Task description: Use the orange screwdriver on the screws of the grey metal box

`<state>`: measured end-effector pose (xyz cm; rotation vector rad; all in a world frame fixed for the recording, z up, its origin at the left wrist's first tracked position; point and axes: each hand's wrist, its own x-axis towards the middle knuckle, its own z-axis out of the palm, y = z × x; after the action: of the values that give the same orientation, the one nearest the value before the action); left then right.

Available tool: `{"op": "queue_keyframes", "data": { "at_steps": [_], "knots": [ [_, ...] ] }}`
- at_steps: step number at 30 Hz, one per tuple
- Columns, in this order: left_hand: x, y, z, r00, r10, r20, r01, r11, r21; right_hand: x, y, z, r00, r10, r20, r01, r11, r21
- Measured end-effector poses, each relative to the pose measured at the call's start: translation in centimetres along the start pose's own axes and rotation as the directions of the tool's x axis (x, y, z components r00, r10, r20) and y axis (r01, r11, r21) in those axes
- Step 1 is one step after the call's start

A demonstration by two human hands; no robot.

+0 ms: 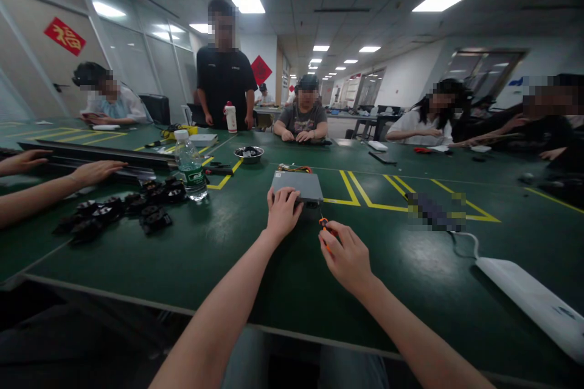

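A grey metal computer power supply (297, 181) lies on the green table, its bundle of coloured cables (295, 168) at the far side. My left hand (283, 211) grips its near left edge, with fingers bent over the top. To the right, my right hand (347, 253) is closed round the orange and black handle of a screwdriver (324, 225). The screwdriver's thin shaft points up toward the near right corner of the power supply. Whether the tip touches the casing I cannot tell.
Left of me stand a water bottle (190, 167) and a heap of black plastic parts (114, 209); another person's hands rest near dark metal strips. A metal bowl (249, 154) sits farther back. At right lies a white power bank (529, 298) with a cable. Several people surround the table.
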<state>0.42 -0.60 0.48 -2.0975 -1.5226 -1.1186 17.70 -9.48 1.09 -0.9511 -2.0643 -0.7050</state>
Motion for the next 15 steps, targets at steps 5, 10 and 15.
{"op": "queue_keyframes", "data": {
  "at_steps": [5,10,15],
  "knots": [
    [0.08,-0.18,0.18,1.000,-0.003,0.015,0.003,1.000,-0.026,0.61,-0.40,-0.08,0.998,0.003,0.062,-0.008,0.996,0.088],
    [0.21,-0.33,0.30,1.000,-0.003,0.013,0.004,0.999,-0.045,0.36,-0.04,-0.03,1.000,-0.014,-0.004,0.014,0.996,0.086],
    [0.25,-0.30,0.22,1.000,-0.003,0.019,0.004,0.998,-0.056,0.35,0.39,-0.64,0.998,0.054,-0.038,-0.049,0.993,0.108]
  ]
}}
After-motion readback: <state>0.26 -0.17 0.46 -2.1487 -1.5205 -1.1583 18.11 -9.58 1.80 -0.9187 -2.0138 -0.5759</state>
